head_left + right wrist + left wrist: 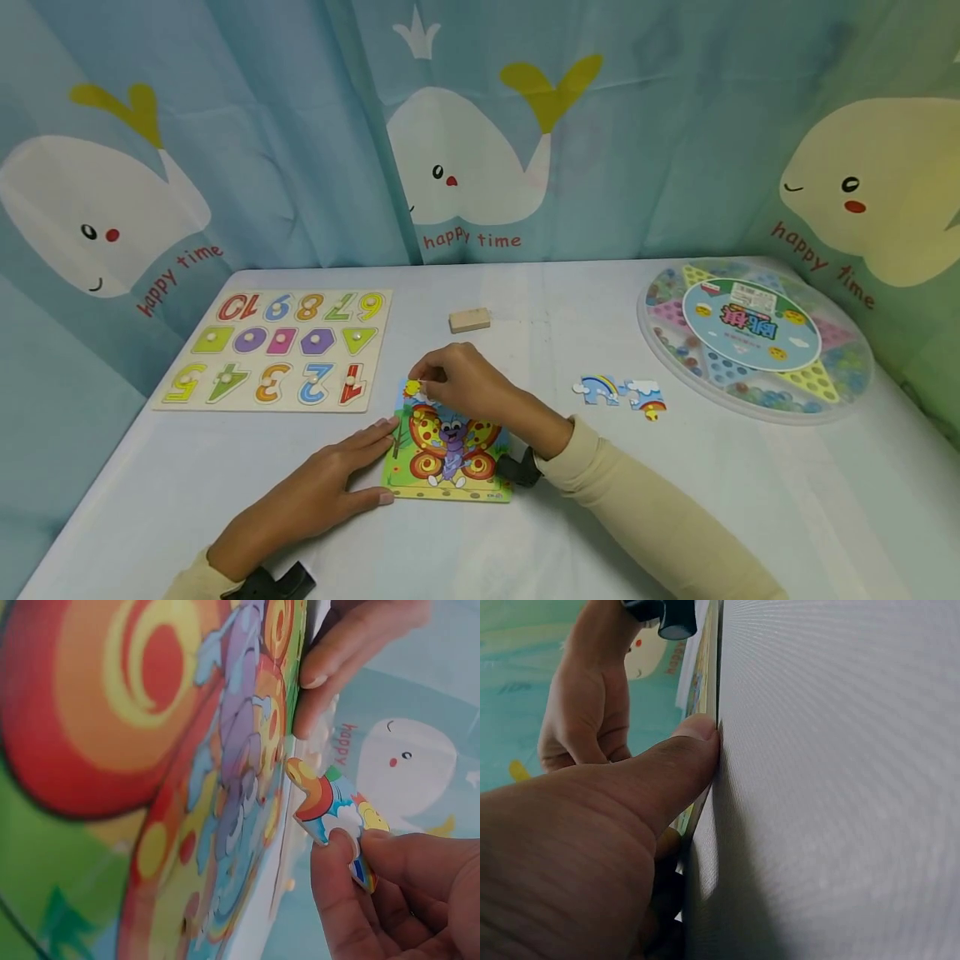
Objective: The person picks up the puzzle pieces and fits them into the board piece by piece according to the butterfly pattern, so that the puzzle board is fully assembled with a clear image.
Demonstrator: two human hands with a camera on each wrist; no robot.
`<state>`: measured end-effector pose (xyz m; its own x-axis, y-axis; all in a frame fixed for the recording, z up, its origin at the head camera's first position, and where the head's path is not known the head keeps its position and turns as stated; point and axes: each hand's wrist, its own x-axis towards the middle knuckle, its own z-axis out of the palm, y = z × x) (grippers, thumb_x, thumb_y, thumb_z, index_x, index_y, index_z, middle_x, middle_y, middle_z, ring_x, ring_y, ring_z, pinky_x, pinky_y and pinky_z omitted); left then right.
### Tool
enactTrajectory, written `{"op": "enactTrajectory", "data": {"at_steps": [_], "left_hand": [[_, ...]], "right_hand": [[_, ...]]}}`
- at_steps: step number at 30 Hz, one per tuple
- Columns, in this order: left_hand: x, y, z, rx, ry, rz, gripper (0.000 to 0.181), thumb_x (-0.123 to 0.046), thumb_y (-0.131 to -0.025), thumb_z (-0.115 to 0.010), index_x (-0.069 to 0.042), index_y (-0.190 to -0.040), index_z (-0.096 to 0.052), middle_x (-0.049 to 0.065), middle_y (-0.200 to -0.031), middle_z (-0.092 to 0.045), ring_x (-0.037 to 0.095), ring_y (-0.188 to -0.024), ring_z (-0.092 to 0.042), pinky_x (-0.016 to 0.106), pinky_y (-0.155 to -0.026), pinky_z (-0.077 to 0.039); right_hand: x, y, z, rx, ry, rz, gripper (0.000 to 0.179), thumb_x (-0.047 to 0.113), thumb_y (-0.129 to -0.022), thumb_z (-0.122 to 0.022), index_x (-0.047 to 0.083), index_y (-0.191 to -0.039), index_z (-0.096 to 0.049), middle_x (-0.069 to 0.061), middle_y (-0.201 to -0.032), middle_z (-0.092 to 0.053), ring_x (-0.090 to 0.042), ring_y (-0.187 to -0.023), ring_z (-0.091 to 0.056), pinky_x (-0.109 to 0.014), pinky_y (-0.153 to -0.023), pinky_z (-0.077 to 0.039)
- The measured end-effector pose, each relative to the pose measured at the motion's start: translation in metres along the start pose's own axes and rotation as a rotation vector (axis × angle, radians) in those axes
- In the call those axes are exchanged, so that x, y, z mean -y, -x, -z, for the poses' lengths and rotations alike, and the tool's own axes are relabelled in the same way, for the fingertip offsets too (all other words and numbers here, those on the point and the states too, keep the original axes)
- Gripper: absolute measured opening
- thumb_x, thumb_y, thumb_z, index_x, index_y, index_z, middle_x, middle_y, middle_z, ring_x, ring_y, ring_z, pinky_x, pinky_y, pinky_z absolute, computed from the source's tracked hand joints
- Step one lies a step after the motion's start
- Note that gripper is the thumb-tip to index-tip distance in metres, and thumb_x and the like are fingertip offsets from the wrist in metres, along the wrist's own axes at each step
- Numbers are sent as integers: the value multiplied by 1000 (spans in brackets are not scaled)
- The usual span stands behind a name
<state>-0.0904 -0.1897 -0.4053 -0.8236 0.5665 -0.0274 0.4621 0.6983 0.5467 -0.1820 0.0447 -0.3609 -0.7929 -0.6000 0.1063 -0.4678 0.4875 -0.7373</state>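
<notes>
A jigsaw puzzle with a butterfly picture [452, 454] lies flat on the table. My right hand [474, 385] is over its upper part and pinches a puzzle piece [343, 816] between thumb and fingertips. The right wrist view shows this piece held tilted just off the board, with a yellow sun, a cloud and some orange on it. My left hand [318, 482] touches the board's left edge with extended fingers, its thumb [671, 769] at the lower corner. Two puzzle pieces with a rainbow [598, 390] and a cloud [645, 393] lie to the right. My right hand hides the board's upper part.
A wooden number and shape board [288, 327] lies at the back left. A small wooden block [469, 320] is behind the puzzle. On the right sits a round clear game case [753, 333]. A whale-print curtain [300, 150] hangs behind the white table [525, 554].
</notes>
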Motion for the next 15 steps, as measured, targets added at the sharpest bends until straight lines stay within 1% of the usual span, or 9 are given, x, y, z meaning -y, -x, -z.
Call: {"op": "enactTrajectory", "data": {"at_steps": [3, 11, 13, 15], "left_hand": [[0, 0, 0, 0, 0, 1, 74, -51, -88, -66, -5, -143, -49, -3, -156, -31, 22, -142, -28, 44, -109, -34], [0, 0, 0, -10, -4, -3, 74, -51, -87, -67, -4, -142, -50, -3, -156, -32, 22, -141, -30, 44, -109, -35], [0, 0, 0, -11, -3, -4, 74, -51, -87, -67, -4, -141, -50, -3, -155, -32, 22, -141, -30, 44, -109, -35], [0, 0, 0, -11, -3, -4, 73, -50, -87, -67, -4, -141, -50, -3, -156, -32, 22, -141, -30, 44, -109, -35]], "right_hand": [[0, -2, -4, 3, 10, -16, 13, 3, -93, -65, 3, -103, -73, 0, -86, -69, -7, -75, -60, -21, -68, -52], [4, -2, -11, -16, 119, 5, 19, -1, -89, -67, 1, -107, -72, -7, -98, -67, -15, -83, -62, -23, -69, -52], [5, -2, -11, -5, 140, -8, 22, -2, -88, -68, 1, -109, -72, -7, -99, -65, -16, -85, -61, -23, -70, -51], [5, -2, -11, 25, 178, -25, 26, 0, -88, -69, 1, -114, -70, -7, -102, -63, -16, -87, -59, -23, -72, -51]]}}
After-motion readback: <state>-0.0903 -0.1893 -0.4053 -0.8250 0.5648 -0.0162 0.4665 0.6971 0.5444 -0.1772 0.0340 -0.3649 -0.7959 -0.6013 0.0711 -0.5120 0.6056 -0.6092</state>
